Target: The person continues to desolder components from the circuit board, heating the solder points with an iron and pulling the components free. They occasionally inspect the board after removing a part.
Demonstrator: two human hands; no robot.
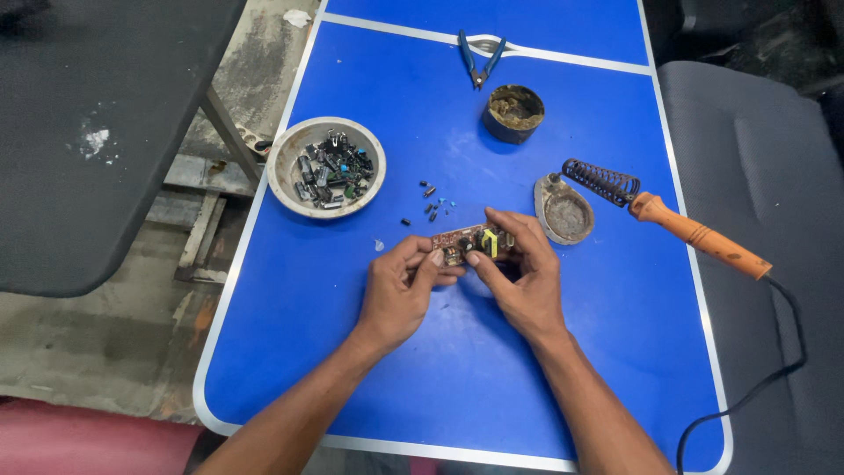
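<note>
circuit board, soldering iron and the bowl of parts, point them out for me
circuit board (475, 243), head view, on its component side between the fingers
soldering iron (703, 237), head view, on the orange handle
bowl of parts (283, 151), head view, on its left rim

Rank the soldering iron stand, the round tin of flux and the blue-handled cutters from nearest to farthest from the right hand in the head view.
From the right hand:
1. Soldering iron stand, just beyond it, slightly to the right.
2. Round tin of flux, farther up the table.
3. Blue-handled cutters, farthest, at the white line.
</note>
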